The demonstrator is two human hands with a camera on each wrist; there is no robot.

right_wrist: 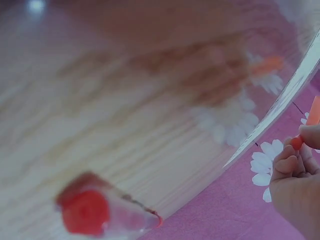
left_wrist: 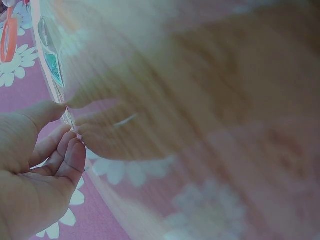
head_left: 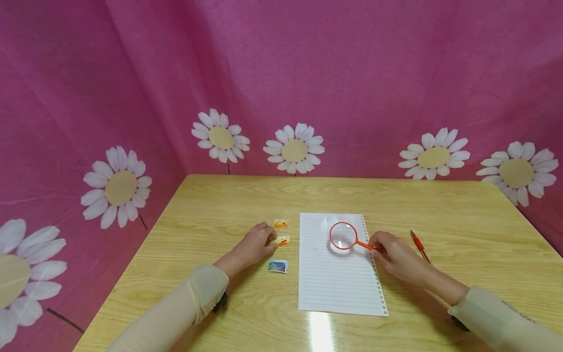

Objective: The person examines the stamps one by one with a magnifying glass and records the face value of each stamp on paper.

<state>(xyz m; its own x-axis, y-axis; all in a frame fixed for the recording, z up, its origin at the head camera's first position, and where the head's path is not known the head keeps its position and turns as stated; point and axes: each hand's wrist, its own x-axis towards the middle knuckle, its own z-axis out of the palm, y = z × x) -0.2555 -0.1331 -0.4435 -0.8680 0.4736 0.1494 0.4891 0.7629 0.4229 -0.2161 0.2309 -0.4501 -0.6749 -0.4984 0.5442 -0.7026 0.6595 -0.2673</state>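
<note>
Three small picture stamps lie in a column left of the paper: a yellow-orange one at the back, a yellow and red one in the middle, a blue-green one nearest. My left hand pinches the left end of the middle stamp against the table, thumb and fingertips at its edges. My right hand grips the handle of an orange magnifying glass. Its round lens hangs over the upper part of a lined white sheet. In the left wrist view, the magnifying glass shows at the upper left.
A red pen lies right of the sheet, beside my right forearm; its blurred end shows large in the right wrist view. The glossy wooden table ends against a pink curtain with white daisies. Faint writing marks the sheet.
</note>
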